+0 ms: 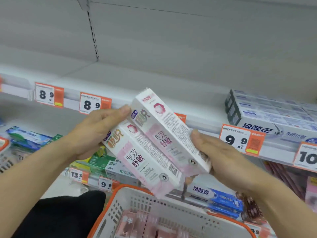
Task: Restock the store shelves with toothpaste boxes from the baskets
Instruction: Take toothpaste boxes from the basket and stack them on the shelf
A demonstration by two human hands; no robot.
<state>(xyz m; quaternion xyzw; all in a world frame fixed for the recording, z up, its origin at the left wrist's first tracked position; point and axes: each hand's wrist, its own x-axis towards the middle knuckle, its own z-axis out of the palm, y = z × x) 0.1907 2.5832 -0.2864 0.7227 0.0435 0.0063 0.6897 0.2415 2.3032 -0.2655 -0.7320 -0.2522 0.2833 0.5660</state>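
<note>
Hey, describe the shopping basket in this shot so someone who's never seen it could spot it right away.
Start at the white store shelf with orange price tags, then drop straight down past the two hands holding pink and white toothpaste boxes. At the bottom edge sits the basket: pale grey slotted plastic with a bright orange rim, pink boxes inside, the only open container here.

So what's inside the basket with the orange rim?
Pink boxes lie flat in the bottom of the basket. How many there are can't be told: the picture's lower edge cuts them off, and the basket's near part is out of view.
</note>
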